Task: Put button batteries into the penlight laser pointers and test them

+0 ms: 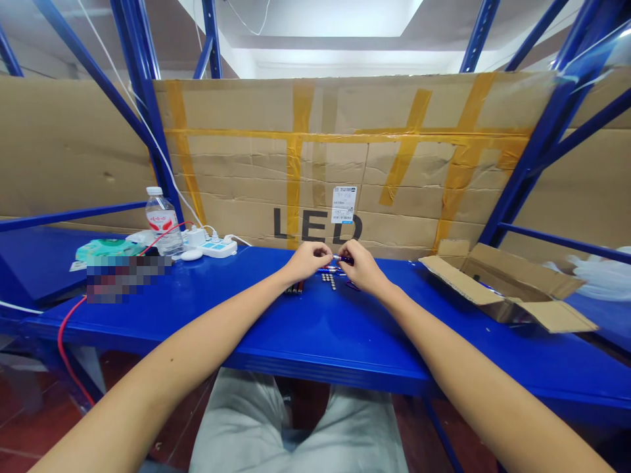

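Observation:
Over the middle of the blue table, my left hand (309,260) and my right hand (361,265) meet at a slim, dark blue, pen-like tube (346,259). My left fingertips pinch its silvery left end, and my right fingers close around the dark end. Just below lie more blue pen-like tubes (328,270), partly hidden by the hands. Several small silvery round pieces (328,278) sit in short rows in front of them. Dark and red tubes (296,288) lie beside my left wrist, half covered by it. A small dark piece (351,285) rests under my right hand.
An open cardboard box (493,282) stands at the right. Toward the left are a water bottle (162,223), a white power strip (217,247), a green tissue pack (106,249) and a red cable (62,338). A large taped cardboard panel (246,177) closes off the table's back.

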{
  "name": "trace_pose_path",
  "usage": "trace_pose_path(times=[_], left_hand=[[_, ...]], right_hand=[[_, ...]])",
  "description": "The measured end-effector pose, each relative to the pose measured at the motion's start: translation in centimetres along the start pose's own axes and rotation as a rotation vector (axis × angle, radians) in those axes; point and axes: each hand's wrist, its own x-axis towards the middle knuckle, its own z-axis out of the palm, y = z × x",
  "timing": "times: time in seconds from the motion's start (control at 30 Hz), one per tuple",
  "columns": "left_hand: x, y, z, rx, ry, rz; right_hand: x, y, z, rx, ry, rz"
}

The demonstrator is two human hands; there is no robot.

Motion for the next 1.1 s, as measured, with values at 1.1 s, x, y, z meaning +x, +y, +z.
trace_pose_path(times=[1.1], left_hand=[[-0.32,0.36,-0.54,0.179,-0.019,0.121]], right_hand=[[0.14,-0.88,-0.47,-0.019,-0.091,-0.005]])
